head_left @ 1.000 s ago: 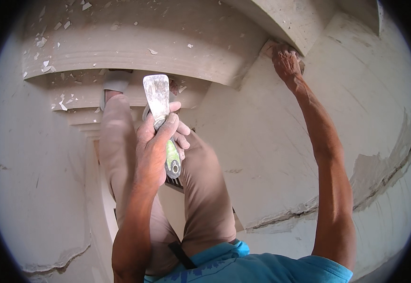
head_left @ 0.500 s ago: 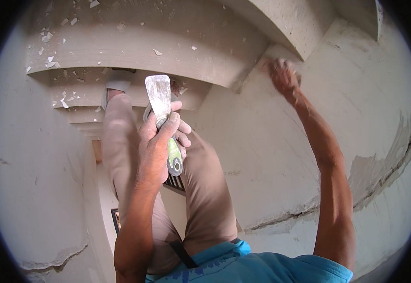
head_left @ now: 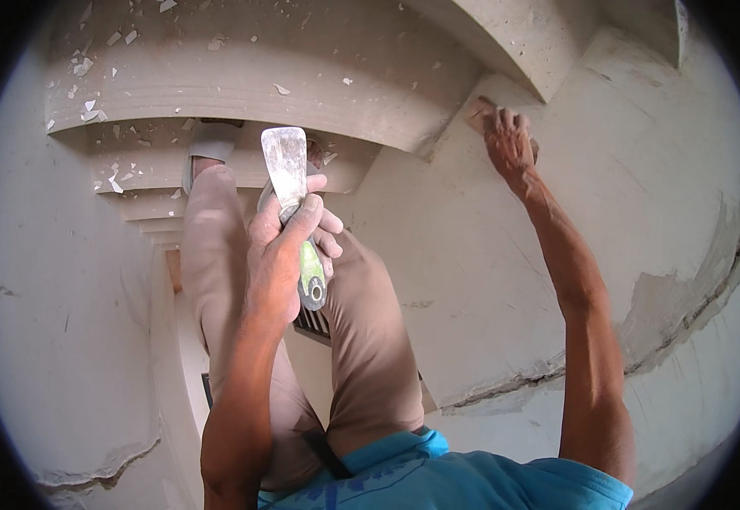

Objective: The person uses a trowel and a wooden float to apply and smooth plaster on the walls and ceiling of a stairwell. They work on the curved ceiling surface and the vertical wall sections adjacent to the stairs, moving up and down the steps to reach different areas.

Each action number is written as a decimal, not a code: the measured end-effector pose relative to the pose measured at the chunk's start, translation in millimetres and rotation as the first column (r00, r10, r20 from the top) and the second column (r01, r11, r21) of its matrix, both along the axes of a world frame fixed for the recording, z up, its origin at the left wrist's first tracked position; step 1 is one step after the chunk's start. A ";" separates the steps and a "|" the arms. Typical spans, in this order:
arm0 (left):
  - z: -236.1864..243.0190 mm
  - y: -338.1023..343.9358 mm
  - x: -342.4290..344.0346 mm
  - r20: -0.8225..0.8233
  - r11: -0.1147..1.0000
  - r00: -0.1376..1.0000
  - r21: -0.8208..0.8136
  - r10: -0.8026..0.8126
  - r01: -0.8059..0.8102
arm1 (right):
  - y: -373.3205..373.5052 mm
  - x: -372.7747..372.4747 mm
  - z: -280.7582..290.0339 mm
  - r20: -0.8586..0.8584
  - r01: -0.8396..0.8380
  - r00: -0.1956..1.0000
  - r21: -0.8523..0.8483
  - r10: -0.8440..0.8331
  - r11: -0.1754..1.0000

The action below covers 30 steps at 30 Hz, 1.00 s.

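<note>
My left hand [head_left: 289,229] is closed around a putty knife [head_left: 285,166] in front of my legs, its whitened metal blade pointing up and away. The green and dark handle has a hole at its end. Out to the right, my right hand [head_left: 510,143] is closed on a scraper [head_left: 478,113], of which a flat tan blade shows. Most of its handle is hidden in my fist. That blade lies against the pale wall [head_left: 480,280], close below the corner of a stair step.
Curved concrete steps [head_left: 268,76] are strewn with white paint flakes [head_left: 85,66]. My feet stand on a lower step. A long crack [head_left: 514,388] with patched edges runs along the right wall; another crack [head_left: 102,478] marks the lower left wall. A dark grille [head_left: 312,325] shows between my legs.
My right hand was blurred by motion and is now sharper, slightly lower, with the scraper's blade in sight. My left hand and the putty knife have risen slightly.
</note>
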<state>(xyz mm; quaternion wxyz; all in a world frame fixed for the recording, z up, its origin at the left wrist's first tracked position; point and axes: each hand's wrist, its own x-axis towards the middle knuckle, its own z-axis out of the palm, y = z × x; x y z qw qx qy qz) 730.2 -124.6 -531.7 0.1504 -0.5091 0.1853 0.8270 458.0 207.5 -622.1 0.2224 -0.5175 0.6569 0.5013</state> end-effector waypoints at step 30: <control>-0.3 -12.0 14.9 0.028 1.000 1.000 0.023 -0.002 0.002 | -8.2 60.8 -17.6 -0.063 -0.038 0.997 0.123 0.046 0.992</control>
